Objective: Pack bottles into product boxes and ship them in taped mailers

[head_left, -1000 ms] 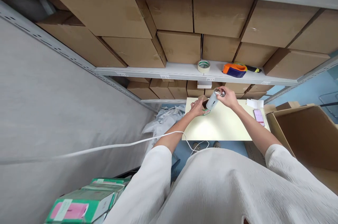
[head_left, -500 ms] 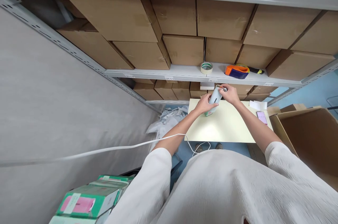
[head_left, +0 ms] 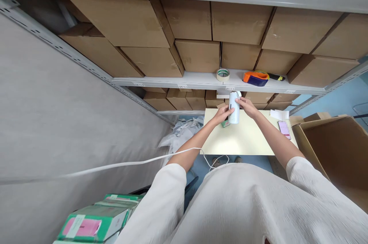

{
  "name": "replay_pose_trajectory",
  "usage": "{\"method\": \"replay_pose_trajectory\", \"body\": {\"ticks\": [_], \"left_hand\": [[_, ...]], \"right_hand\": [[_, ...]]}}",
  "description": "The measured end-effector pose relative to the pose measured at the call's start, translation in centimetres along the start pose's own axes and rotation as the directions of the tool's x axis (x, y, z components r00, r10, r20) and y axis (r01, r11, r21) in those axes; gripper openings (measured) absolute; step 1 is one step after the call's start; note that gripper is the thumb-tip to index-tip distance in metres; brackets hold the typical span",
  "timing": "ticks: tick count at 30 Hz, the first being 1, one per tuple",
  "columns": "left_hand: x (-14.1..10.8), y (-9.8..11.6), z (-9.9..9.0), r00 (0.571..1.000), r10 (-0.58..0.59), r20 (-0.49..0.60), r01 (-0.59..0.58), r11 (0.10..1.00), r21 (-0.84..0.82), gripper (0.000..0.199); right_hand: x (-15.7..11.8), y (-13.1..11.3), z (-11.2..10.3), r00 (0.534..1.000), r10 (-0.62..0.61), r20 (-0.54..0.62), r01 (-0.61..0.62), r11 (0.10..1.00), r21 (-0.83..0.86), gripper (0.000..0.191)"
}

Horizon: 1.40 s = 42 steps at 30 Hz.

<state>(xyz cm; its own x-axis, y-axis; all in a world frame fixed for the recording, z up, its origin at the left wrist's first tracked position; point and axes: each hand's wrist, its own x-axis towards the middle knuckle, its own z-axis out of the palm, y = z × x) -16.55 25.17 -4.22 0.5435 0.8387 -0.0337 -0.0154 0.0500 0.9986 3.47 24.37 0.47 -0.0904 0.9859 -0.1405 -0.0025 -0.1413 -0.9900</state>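
A pale blue bottle (head_left: 234, 112) with a small dark mark on its side stands nearly upright above the cream tabletop (head_left: 218, 142). My left hand (head_left: 222, 114) wraps round its left side, fingers closed on the body. From the right, my right hand (head_left: 247, 107) closes its fingers at the bottle's upper edge, close to the white top. Part of a small green box (head_left: 225, 123) shows on the table behind the bottle; the rest is hidden by it and my left hand.
Cardboard boxes (head_left: 198, 56) fill the shelves ahead. A tape roll (head_left: 223, 74) and an orange-and-blue tape dispenser (head_left: 255, 78) sit on the shelf edge. On the table's right lies a phone (head_left: 284, 129). A white cable (head_left: 120, 164) crosses my left arm; an open carton (head_left: 339, 148) stands right.
The bottle has turned from a tilt to nearly upright, its marked side now facing me. My right hand has shifted from its top to its upper right side.
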Motion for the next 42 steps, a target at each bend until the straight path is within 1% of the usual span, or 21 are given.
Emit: {"method": "replay_pose_trajectory", "body": {"ticks": [2,5,7,9,11,13,14,16,18,20,22,25,27,30,31,33,35,36,37,39,42], "left_hand": [[0.0,0.2,0.0,0.999,-0.044,0.003,0.044,0.999,0.031,0.067],[0.0,0.6,0.2,0.994,-0.088,-0.061,0.097,0.983,0.154,0.062],[0.0,1.0,0.6,0.986,-0.074,-0.148,0.114,0.951,0.286,0.063],[-0.1,1.2,1.0,0.968,-0.040,-0.246,0.138,0.908,0.396,0.069],[-0.1,1.3,1.3,0.953,-0.004,-0.302,0.138,0.894,0.426,0.072],[0.0,1.0,1.4,0.956,0.025,-0.292,0.090,0.923,0.375,0.071],[0.0,0.8,1.3,0.962,0.040,-0.269,0.053,0.943,0.328,0.071],[0.2,0.4,1.2,0.977,0.058,-0.205,-0.015,0.979,0.205,0.069],[0.3,0.1,0.9,0.989,0.060,-0.136,-0.048,0.995,0.086,0.067],[0.4,0.1,0.7,0.996,0.040,-0.076,-0.039,0.999,0.011,0.065],[0.3,0.2,0.6,0.999,-0.006,-0.044,0.005,1.000,-0.009,0.064],[0.3,0.3,0.7,0.997,-0.063,-0.046,0.064,0.998,0.024,0.063],[0.3,0.3,0.8,0.993,-0.084,-0.078,0.090,0.993,0.077,0.067],[0.4,0.0,1.0,0.980,-0.096,-0.172,0.126,0.977,0.173,0.076],[0.4,-0.2,1.1,0.977,-0.085,-0.197,0.122,0.976,0.181,0.077],[0.4,-0.4,1.2,0.976,-0.056,-0.209,0.085,0.987,0.135,0.081],[0.4,-0.6,1.3,0.982,-0.043,-0.185,0.051,0.998,0.040,0.086],[0.4,-0.6,1.3,0.985,-0.045,-0.168,0.045,0.999,-0.004,0.087],[0.3,-0.5,1.3,0.987,-0.048,-0.151,0.043,0.998,-0.037,0.085],[0.2,-0.1,1.2,0.991,-0.056,-0.122,0.049,0.997,-0.065,0.074],[0.0,0.5,1.0,0.991,-0.104,-0.080,0.100,0.993,-0.062,0.063]], "right_hand": [[0.1,0.2,0.0,0.999,0.020,-0.043,-0.020,1.000,0.001,0.060],[0.6,0.5,0.2,0.985,0.022,-0.174,-0.033,0.998,-0.058,0.063],[1.0,0.8,0.4,0.967,0.017,-0.254,-0.041,0.995,-0.092,0.066],[1.4,0.9,0.6,0.952,0.006,-0.307,-0.042,0.993,-0.112,0.068],[1.5,0.8,0.8,0.942,-0.012,-0.335,-0.027,0.994,-0.110,0.070],[1.5,0.5,0.8,0.948,-0.034,-0.318,0.008,0.997,-0.081,0.070],[1.4,0.4,0.7,0.957,-0.041,-0.286,0.024,0.998,-0.064,0.069],[1.0,0.1,0.4,0.982,-0.037,-0.183,0.033,0.999,-0.028,0.067],[0.7,0.0,0.1,0.997,-0.006,-0.079,0.007,1.000,0.012,0.064],[0.6,0.0,-0.2,0.999,0.033,-0.028,-0.032,0.998,0.052,0.062],[0.7,0.2,-0.3,0.998,0.052,-0.048,-0.048,0.996,0.073,0.061],[0.9,0.5,-0.1,0.990,0.017,-0.139,-0.008,0.998,0.061,0.064],[1.1,0.7,0.2,0.982,-0.014,-0.189,0.022,0.999,0.040,0.068],[1.1,1.0,0.7,0.973,-0.016,-0.231,0.021,1.000,0.018,0.073],[1.1,1.0,0.8,0.970,-0.019,-0.241,0.022,1.000,0.011,0.074],[1.1,0.9,0.9,0.967,-0.041,-0.253,0.040,0.999,-0.008,0.078],[1.0,0.8,0.8,0.970,-0.058,-0.234,0.055,0.998,-0.021,0.078],[1.0,0.7,0.7,0.977,-0.055,-0.206,0.052,0.998,-0.017,0.076],[0.9,0.7,0.5,0.985,-0.042,-0.169,0.043,0.999,-0.002,0.074],[0.8,0.6,0.2,0.996,-0.005,-0.085,0.009,0.999,0.047,0.069],[0.6,0.7,-0.2,0.999,0.045,0.007,-0.046,0.991,0.123,0.066]]}}
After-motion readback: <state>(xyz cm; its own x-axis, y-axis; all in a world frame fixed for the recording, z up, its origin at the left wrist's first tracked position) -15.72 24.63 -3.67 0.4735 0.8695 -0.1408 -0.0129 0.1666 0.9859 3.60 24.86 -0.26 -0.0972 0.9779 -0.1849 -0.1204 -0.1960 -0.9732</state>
